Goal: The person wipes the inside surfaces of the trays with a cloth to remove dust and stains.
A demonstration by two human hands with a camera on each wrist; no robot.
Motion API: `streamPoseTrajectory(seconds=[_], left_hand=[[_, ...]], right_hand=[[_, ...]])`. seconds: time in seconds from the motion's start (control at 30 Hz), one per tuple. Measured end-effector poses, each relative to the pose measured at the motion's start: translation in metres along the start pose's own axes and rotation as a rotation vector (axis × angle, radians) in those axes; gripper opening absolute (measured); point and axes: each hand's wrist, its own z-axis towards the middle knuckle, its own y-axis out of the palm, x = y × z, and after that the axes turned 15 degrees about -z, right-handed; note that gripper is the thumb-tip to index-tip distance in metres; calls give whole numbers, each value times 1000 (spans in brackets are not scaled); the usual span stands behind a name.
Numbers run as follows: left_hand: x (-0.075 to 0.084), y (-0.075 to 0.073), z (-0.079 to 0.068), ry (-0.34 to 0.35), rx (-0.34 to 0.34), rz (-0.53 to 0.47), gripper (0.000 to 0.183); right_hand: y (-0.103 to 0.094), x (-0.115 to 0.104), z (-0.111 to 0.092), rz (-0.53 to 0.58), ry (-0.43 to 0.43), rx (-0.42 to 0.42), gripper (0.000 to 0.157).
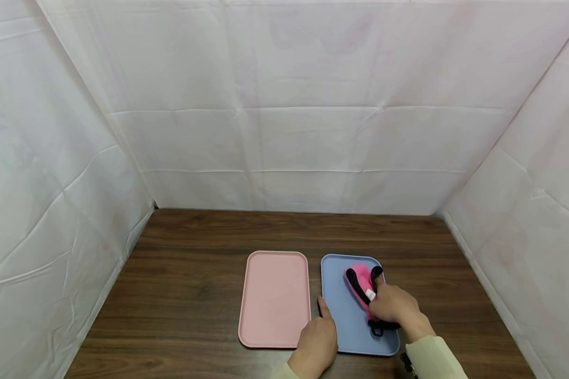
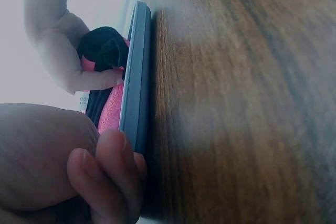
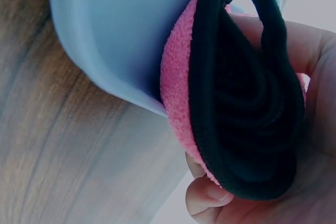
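Note:
A pink fuzzy cloth piece [image 1: 360, 279] with black edging, a black loop and a small white label lies bunched over the right part of the blue tray [image 1: 337, 295]. My right hand [image 1: 395, 305] grips it, fingers bent around it; in the right wrist view its dark folded inside [image 3: 244, 108] faces the camera, above the tray's rounded corner. My left hand [image 1: 316, 339] is at the tray's left edge, index finger pointing forward along the rim. In the left wrist view its other fingertips [image 2: 123, 148] curl at the tray's side [image 2: 137, 77].
A pink tray [image 1: 275, 300] sits just left of the blue one, with a narrow gap between; its lower right corner is partly behind my left hand. Both trays rest on a dark wooden table [image 1: 185, 284]. White cloth walls [image 1: 308, 142] enclose the back and sides.

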Motion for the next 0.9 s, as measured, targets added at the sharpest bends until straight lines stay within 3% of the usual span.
streamPoseTrajectory(seconds=[0.67,0.9], left_hand=[[0,-1,0,-10,-3,0,94],[-1,1,0,11,-3,25,94]], right_hand=[[-2,-6,20,-28,55,55,86],[-2,-10,23,-31,69,77,64]])
